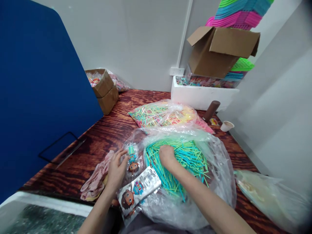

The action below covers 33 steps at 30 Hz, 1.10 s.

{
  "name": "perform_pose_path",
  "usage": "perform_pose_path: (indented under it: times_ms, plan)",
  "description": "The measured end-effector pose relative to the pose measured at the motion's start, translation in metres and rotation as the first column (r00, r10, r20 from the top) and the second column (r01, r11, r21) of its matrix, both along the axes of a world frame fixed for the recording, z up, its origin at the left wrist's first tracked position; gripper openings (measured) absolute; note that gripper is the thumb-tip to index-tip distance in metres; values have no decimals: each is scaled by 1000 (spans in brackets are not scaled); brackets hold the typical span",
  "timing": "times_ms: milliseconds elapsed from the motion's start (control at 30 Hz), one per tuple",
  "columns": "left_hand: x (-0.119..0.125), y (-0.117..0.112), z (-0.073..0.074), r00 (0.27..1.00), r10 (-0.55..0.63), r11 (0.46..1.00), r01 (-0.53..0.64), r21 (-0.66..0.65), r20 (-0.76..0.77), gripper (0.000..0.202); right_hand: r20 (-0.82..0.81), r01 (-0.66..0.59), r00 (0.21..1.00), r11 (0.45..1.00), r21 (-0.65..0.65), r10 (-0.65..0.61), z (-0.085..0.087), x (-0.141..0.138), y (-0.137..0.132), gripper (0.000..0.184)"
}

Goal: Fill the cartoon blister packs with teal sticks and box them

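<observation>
My right hand is curled down into a heap of thin green and blue sticks in a wide-open clear plastic bag. Its fingertips are hidden from me, so I cannot see what they hold. To the left, my left hand has its fingers apart, and its fingertips are beside a small printed packet with green and blue sticks inside. A larger silver packet with a cartoon figure lies slanted at the bag's near left edge. A pink cloth is left of my left hand.
Behind the open bag lies another clear bag of coloured sticks. A white foam box, cardboard box, brown cylinder and paper cup stand at back right. A blue panel borders the left; a plastic bag lies right.
</observation>
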<state>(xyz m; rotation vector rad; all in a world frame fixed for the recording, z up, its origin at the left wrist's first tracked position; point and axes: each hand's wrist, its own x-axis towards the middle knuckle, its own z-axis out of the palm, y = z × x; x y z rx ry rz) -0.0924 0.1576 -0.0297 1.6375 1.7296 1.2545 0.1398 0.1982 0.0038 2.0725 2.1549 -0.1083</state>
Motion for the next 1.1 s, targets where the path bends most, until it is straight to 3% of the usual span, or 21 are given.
perform_pose_path:
  times_ms: [200,433,633,833,967,1100]
  plan:
    - [0,-16,10,1000,-18,1000,18,2,-26,33,-147,-25,989,998,-49,18,23,56,-1,23]
    - [40,-29,29,987,-158,987,158,0,5,28,-367,26,928,993,-111,-65,29,92,10,15]
    - [76,-41,27,965,-258,966,258,8,40,23,-537,32,840,995,-96,-79,20,102,-4,18]
    - [93,-51,19,929,-360,931,364,-27,86,22,-548,88,833,996,-9,-78,18,102,-17,17]
    - [95,-42,28,904,-409,908,416,-38,125,22,-595,127,798,992,17,-92,28,102,-13,15]
    - [106,-27,39,888,-401,902,425,-69,223,25,-708,150,691,987,-56,-145,37,101,-16,23]
